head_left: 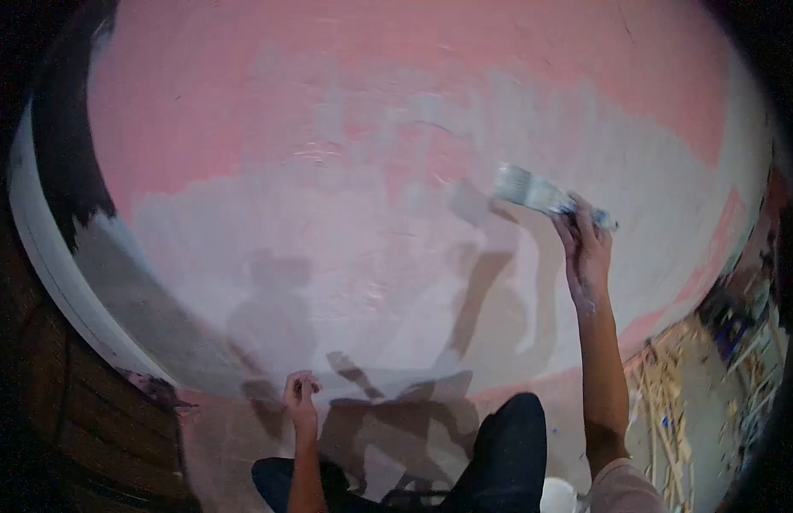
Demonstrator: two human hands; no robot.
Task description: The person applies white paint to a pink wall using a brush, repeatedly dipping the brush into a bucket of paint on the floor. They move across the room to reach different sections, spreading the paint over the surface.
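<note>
Partly coated wall (448, 150): pink paint (183, 111) shows across the top from 11 to 2 o'clock, with an uneven whitish coat (328, 218) over the middle and below; pink shows through in streaks near the centre.
Paintbrush (538, 192): at 2 o'clock from the centre, in front of the whitish area, its broad bristle end aimed toward 10 o'clock; whether the bristles touch the wall, I cannot tell.
Right hand (589, 244): at 3 o'clock, gripping the paintbrush by its handle, the end of which sticks out toward 4 o'clock; pale smears mark the wrist.
Left hand (302, 390): at 7 o'clock, raised with the fingers loosely curled; whether it holds anything, I cannot tell.
Shadows (486, 291): dark shapes of arm and body fall on the wall toward 5, 6 and 7 o'clock.
Dark trousers (509, 449): bent legs at 5 and 7 o'clock.
White container (557, 496): at 5 o'clock, beside the knee, partly cut off by the lower edge.
Wood strips (662, 419): scattered at 4 o'clock.
Dark brown panel (88, 402): at 8 o'clock, alongside pale trim (50, 235).
</note>
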